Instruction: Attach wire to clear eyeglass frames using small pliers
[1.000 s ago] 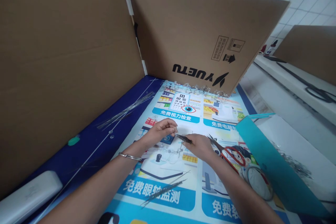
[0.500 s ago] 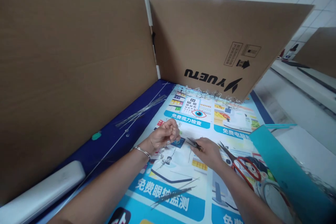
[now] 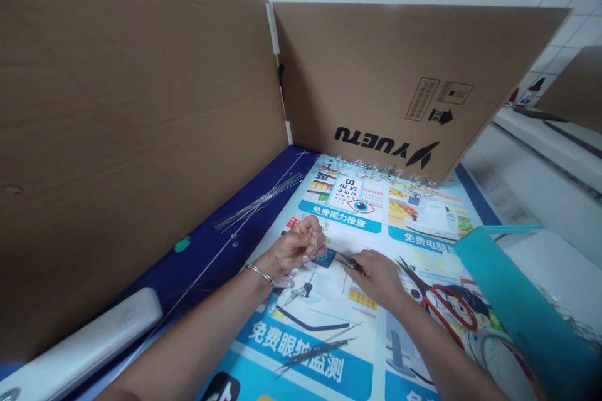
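At 9 o'clock a tall sheet of brown cardboard [image 3: 141, 138] stands upright along a dark blue mat [image 3: 155, 301], with a white plastic case [image 3: 84, 338] lying at its foot at 7 o'clock. A bundle of thin metal rods [image 3: 258, 202] lies on the mat at about 10 o'clock.

Near the centre, the left hand [image 3: 296, 247], a metal bangle [image 3: 261, 274] at its wrist, is raised over a printed poster sheet [image 3: 423, 238]. Its fingers [image 3: 310, 235] are curled narrow and appear to pinch a thin wire [image 3: 314, 249], though the fine end is too small to make out. Just to its right, the right hand [image 3: 376, 276] holds dark tweezers [image 3: 355, 263], their tips pointing toward the left hand and near the wire, the right fingers [image 3: 362, 260] closed on the shank. More rods [image 3: 315, 351] lie at 6 o'clock. At 4 o'clock rest red-handled scissors [image 3: 446, 304], beside a teal plastic folder [image 3: 527, 307].
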{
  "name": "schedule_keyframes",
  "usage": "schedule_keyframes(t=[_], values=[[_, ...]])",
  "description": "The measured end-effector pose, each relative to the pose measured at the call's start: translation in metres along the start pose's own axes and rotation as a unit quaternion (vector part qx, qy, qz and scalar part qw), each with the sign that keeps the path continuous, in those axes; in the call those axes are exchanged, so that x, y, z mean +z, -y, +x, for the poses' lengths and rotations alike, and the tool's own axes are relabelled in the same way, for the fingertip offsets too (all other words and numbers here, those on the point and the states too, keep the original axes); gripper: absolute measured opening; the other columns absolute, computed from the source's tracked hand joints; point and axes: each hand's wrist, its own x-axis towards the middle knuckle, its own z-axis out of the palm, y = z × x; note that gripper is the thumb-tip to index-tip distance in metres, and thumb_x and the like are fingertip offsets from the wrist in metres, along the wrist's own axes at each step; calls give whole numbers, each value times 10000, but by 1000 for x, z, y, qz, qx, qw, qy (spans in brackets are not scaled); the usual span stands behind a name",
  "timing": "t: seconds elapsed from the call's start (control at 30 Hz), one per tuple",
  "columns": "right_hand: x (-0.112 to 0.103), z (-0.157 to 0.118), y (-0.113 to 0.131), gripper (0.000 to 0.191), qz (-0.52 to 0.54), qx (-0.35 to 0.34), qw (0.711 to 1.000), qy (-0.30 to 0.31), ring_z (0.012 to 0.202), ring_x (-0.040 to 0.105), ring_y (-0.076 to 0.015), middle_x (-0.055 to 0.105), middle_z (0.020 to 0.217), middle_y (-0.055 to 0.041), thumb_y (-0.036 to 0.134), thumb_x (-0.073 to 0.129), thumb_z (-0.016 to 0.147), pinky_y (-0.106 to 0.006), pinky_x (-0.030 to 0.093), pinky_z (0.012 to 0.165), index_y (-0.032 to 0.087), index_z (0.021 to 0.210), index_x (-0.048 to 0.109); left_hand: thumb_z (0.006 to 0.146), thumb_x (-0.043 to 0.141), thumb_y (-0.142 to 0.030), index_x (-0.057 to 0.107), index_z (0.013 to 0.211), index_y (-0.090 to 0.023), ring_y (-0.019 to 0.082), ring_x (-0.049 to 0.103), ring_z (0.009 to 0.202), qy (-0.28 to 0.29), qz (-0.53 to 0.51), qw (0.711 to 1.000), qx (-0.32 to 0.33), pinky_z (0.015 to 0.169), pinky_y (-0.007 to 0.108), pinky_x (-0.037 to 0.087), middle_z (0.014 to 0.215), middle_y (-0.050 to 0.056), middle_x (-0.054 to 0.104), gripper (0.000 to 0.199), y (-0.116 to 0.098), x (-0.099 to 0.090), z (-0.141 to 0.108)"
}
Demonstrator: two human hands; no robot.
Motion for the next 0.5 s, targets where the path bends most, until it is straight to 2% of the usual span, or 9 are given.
schedule_keyframes(t=[0.23, 0.33, 0.5], values=[[0, 0, 0, 303, -1, -4, 1000, -7, 808, 509, -156, 589, 790, -14, 460, 400, 837, -233, 309, 658, 268, 972, 591, 626, 713, -187, 501, 742, -193, 45, 380, 377, 1, 3, 1000, 3, 455, 209, 314, 498, -61, 482, 242, 0, -1, 0], [1, 0, -1, 299, 2, -6, 1000, -7, 806, 512, -155, 590, 786, -17, 458, 406, 835, -234, 311, 658, 260, 937, 605, 629, 712, -202, 505, 744, -186, 42, 386, 378, 6, 7, 1000, -1, 472, 213, 331, 511, -56, 491, 237, 0, -2, 0], [1, 0, -3, 300, 26, -6, 999, -23, 787, 514, -156, 586, 770, -13, 464, 420, 828, -232, 314, 643, 238, 908, 600, 672, 687, -249, 519, 772, -157, 73, 461, 449, -9, 89, 996, -21, 537, 237, 379, 528, -25, 527, 216, 2, -2, 3]])
